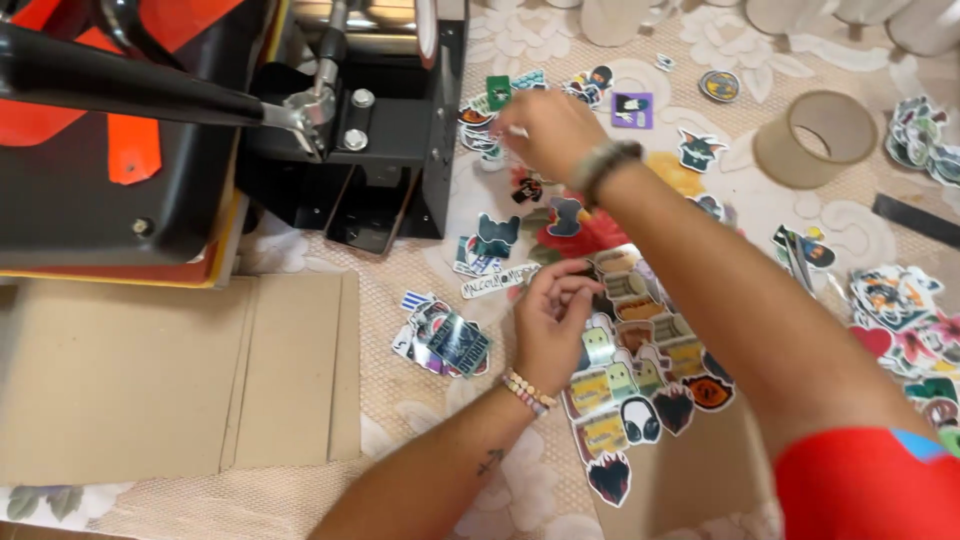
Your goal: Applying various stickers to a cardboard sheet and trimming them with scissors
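The right hand (548, 130) is stretched to the upper middle of the frame, above a cluster of stickers (480, 125) beside the black press (300, 120). Its fingers are pinched together at the tips, and something small and pale is seen there; whether it is held cannot be told.

The left hand (550, 320) is set at the centre of the frame, its fingers curled inward onto the left edge of a sticker sheet (640, 370). The sheet is laid on the surface (420, 400), on a brown card (690, 480) at the lower middle, and is filled with small figures, a headphone sticker (640, 420) among them.

Just left of the left hand a small pile of shiny stickers (440, 340) is seen. Further left, flat cardboard pieces (170, 380) are laid under the front of the press. At the upper right a tape roll (815, 140) is stood on the floral cloth, and loose stickers are scattered along the right edge (900, 310).
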